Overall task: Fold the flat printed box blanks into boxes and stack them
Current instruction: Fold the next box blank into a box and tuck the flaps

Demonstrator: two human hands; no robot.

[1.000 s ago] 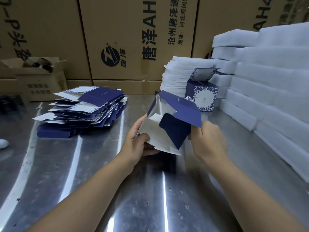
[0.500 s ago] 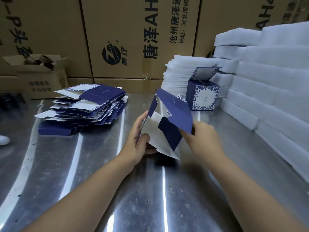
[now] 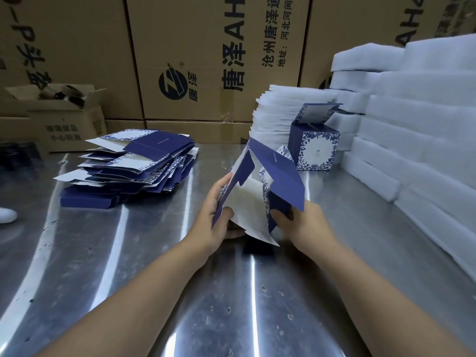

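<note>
Steel-topped table (image 3: 154,266) in a packing room, where a worker was partway through shaping a navy and white half-folded blank (image 3: 257,199), held in the air above the middle of the table. The left hand (image 3: 219,217) gripped the blank's left panel, thumb pressed on the white inner face and fingers curled behind it. The right hand (image 3: 306,222) pinched a lower flap on the right side, fingers curled round the card.

The sleeve had been opened out, but its flaps hung loose and no end looked closed, so this box appeared well short of done. Only one finished box (image 3: 315,148) stood near the far edge towards the right corner, its lid flap up, and nothing was stacked on it. A loose pile of flat blanks (image 3: 136,163) lay towards the far left of the table, suggesting most of the job lay ahead.

Foam sheets (image 3: 273,112) were stacked behind the finished box, and foam slabs (image 3: 417,140) ran along the right edge. Printed cartons (image 3: 206,60) walled the back, beside a small open carton (image 3: 64,119) whose dark contents could not be made out. The left fingertips were hidden behind the card, the depth of the pile could not be counted, and a white object (image 3: 6,215) was cut off at the left edge.
</note>
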